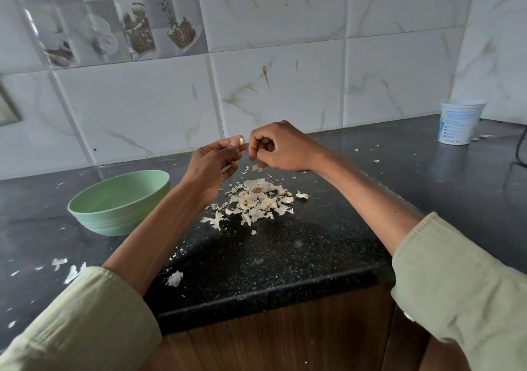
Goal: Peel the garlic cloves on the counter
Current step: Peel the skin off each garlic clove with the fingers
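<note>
Head view: left hand [212, 161] fingers [234, 141] pinch a tiny, slippery-looking garlic clove [241, 141], right hand [281, 148] fingers at 3 o'clock curled, nipping papery skin.

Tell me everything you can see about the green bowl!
The green bowl is pale mint green, round and smooth, and looks like plastic, with faint ridges around its lower wall. It stands upright on the dark speckled counter, left of the pile of garlic and skins. The part of its inside that shows looks empty. Neither hand touches it; the left forearm passes close by its right side. A few white skin flakes lie near it on the counter.
</note>
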